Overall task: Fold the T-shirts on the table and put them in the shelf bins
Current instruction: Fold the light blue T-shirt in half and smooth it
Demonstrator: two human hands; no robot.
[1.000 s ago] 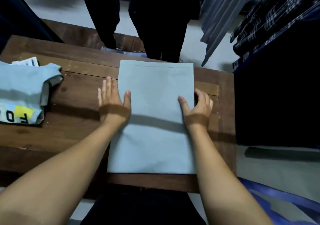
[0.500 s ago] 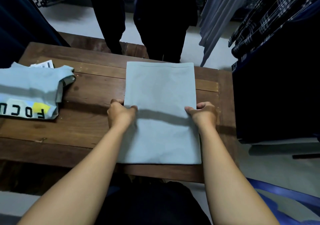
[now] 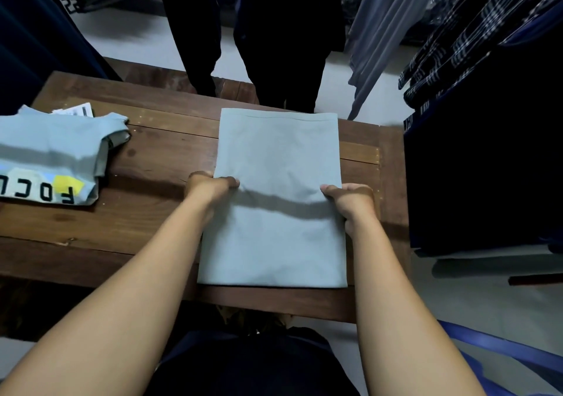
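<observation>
Grey-blue T-shirt [image 3: 278,194] lies as a long rectangle on tabletop [image 3: 158,213]. Left hand [image 3: 207,187] and right hand [image 3: 350,199] pinch its side edges at midline. Likely step: halving fold. Next move calls for lifting evenly, matching ends. Shelf bins unseen.

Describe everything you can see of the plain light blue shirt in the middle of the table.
The plain light blue T-shirt is folded into a tall rectangle. It looks like soft knit, with a stitched hem along its far edge. It lies flat on the wooden table, its near edge close to the table's front. The left hand and right hand grip its side edges about midway, wrinkling it slightly.
</observation>
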